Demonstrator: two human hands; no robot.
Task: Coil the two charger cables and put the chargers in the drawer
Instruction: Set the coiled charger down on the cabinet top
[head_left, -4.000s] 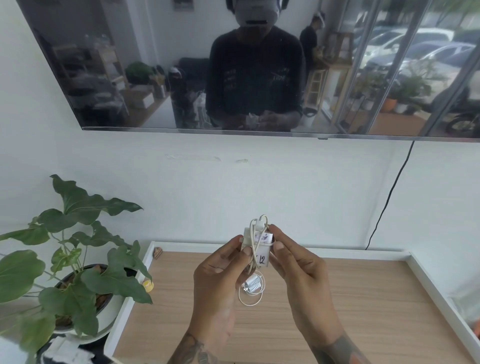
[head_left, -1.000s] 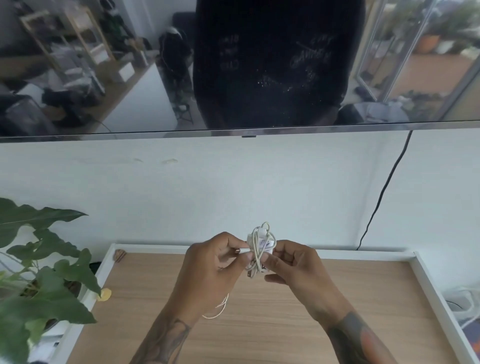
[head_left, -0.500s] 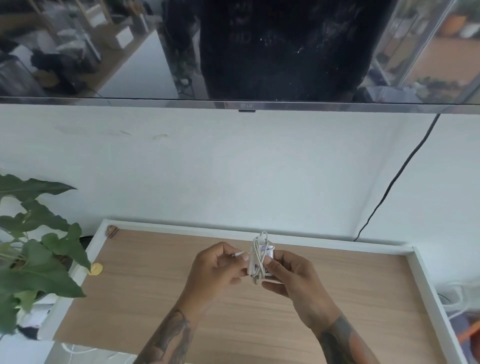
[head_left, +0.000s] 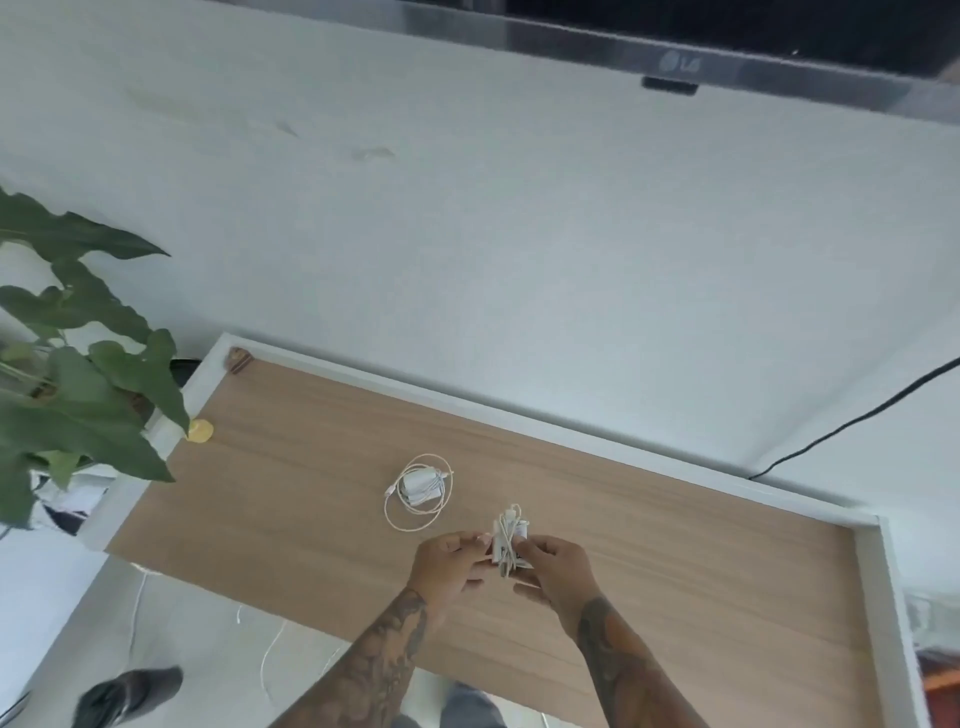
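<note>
Head view: white wall (head_left: 519, 234) fills most of your frame, the TV's lower edge (head_left: 675, 65) across the top. Below it your wood tabletop (head_left: 311, 493) with its white raised rim; leafy plant (head_left: 78, 374) off its left end. No drawer in view. Your left hand (head_left: 449, 564) and right hand (head_left: 556, 569) meet above the tabletop's near half, fingers of both curled, pinching the wrapped charger (head_left: 508, 540) between them, its cable wound round the white body. Second charger (head_left: 421, 486) lies flat on the tabletop, just beyond and left of your hands, in a loose cable loop, untouched. Half a second ago the view sat higher, with more of the TV showing, and that second charger was not visible; your two-handed grip is unchanged.
</note>
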